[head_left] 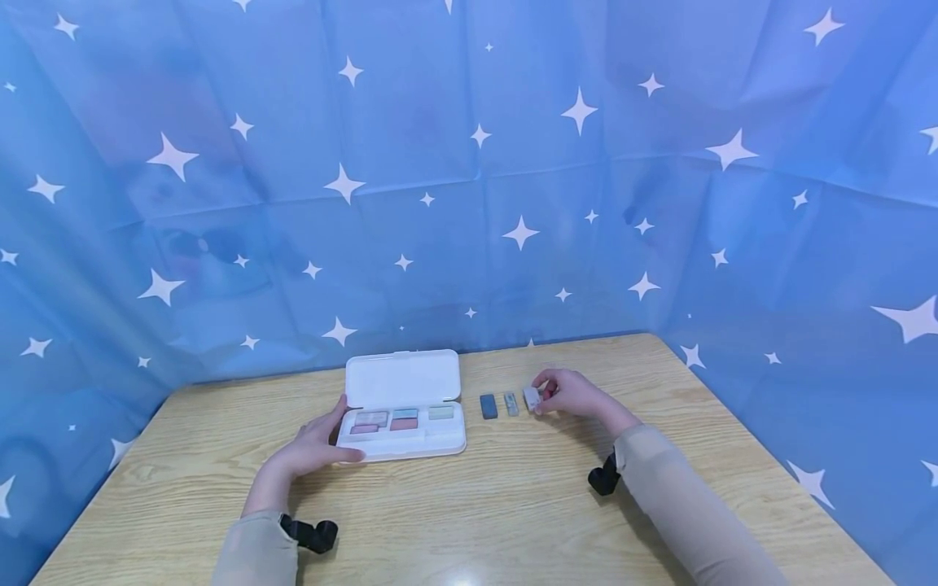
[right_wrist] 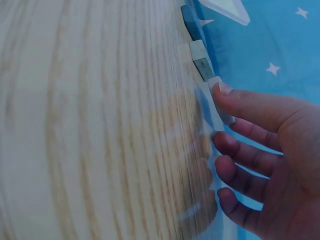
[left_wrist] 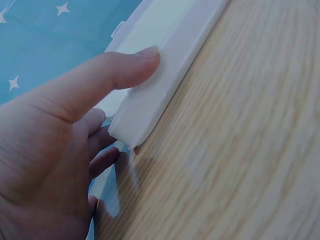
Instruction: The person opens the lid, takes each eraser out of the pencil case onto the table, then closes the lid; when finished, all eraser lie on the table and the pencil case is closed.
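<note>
A white case lies with its lid raised at the back, several pink, blue and green blocks inside. My left hand holds its left end, the thumb on the front rim and the fingers behind the corner. My right hand pinches a whitish block between thumb and fingers, at the right end of a short row. Beside it lie a grey-green block and a dark blue block; the right wrist view shows the pinched block at the table surface.
The wooden table extends in front of the case and the row. A blue curtain with white stars hangs behind and at both sides. Black wrist mounts sit on both forearms.
</note>
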Tool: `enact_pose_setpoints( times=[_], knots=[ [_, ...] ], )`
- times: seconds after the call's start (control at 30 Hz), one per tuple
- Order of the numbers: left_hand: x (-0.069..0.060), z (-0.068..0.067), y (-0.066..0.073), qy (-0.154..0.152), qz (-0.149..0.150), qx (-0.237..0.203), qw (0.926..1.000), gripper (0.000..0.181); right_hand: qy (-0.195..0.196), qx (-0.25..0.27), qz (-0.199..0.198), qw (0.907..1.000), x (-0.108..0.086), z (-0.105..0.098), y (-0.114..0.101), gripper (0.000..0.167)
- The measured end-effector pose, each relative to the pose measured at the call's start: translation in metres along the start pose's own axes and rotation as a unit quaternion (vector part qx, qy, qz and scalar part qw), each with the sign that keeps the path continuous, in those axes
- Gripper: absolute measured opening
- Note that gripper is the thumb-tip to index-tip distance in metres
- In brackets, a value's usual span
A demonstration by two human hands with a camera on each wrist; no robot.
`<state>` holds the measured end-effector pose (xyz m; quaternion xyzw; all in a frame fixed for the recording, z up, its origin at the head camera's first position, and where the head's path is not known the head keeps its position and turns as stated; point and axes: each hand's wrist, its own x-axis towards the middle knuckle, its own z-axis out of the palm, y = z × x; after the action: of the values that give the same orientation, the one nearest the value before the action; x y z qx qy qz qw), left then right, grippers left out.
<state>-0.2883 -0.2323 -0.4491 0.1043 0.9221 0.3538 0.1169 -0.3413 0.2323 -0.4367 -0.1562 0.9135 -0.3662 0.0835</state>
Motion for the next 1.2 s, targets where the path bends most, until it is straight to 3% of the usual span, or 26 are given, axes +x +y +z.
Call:
enact_pose_setpoints(
  times=[1.2],
  knots=[
    [0.0004, 0.0008, -0.0009, 0.003, 0.003, -0.004, 1.0000, 0.115, -0.005, -0.053, 0.015, 0.9985, 0.0042, 0.0019, -0.0011, 0.040]
  ],
)
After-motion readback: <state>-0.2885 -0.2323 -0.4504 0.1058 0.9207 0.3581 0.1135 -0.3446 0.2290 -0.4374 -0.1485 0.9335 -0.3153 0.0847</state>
